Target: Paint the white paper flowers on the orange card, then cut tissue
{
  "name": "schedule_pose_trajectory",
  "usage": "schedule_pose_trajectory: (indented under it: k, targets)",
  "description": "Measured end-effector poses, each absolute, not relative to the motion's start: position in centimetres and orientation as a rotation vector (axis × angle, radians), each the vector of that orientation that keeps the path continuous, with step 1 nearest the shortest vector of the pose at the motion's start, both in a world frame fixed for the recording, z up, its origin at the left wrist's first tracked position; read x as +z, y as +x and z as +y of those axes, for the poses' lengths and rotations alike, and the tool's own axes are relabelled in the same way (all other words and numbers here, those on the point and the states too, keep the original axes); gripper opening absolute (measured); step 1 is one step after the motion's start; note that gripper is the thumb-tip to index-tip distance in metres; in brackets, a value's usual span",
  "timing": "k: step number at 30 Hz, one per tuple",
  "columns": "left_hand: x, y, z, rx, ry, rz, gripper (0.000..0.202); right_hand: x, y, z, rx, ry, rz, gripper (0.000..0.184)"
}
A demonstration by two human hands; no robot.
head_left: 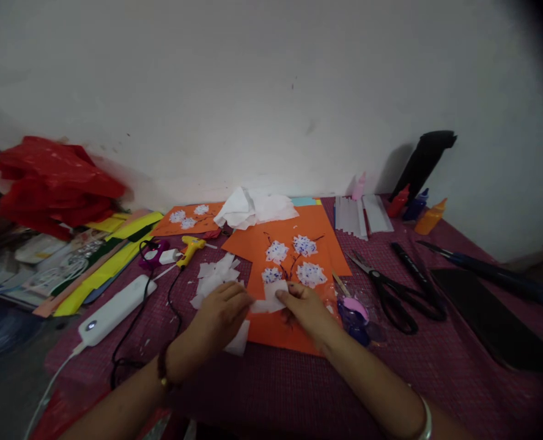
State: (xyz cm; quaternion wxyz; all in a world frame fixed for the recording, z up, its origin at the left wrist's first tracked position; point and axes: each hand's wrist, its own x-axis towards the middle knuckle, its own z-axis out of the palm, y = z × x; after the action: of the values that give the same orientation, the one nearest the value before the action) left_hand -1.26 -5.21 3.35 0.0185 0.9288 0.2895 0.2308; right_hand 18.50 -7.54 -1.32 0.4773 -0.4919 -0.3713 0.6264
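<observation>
A small piece of white tissue paper [277,293] is stretched between my hands, over the lower part of an orange sheet [266,333]. My right hand [307,310] pinches it between thumb and fingers. The fingers of my left hand [222,310] are closed at its left end. Above the hands, the sheet carries several white flowers [305,245] speckled with blue, joined by dark drawn branches. A pile of loose white tissue squares [216,275] lies just beyond my left hand, and one more square [238,340] shows below it.
To the left are a yellow glue gun [191,249] with a black cord, a white power bank [115,310] and coloured paper strips [110,263]. Scissors [386,293], a black marker [413,269], a phone [487,315] and paint bottles [431,217] are on the right. Crumpled white paper [253,209] lies behind.
</observation>
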Motion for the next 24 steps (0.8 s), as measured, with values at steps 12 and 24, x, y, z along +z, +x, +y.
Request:
schedule_pose_trajectory:
  k: [12, 24]
  targets:
    - [4.0, -4.5, -1.5, 0.670, 1.794, 1.390, 0.031, -2.3, 18.4, -7.3, 1.502, -1.063, -0.964, 0.031]
    - [3.5, -5.4, -0.7, 0.662, 1.943, 1.436, 0.024, -1.6, 18.0, -8.1, 1.355, -1.104, -1.129, 0.015]
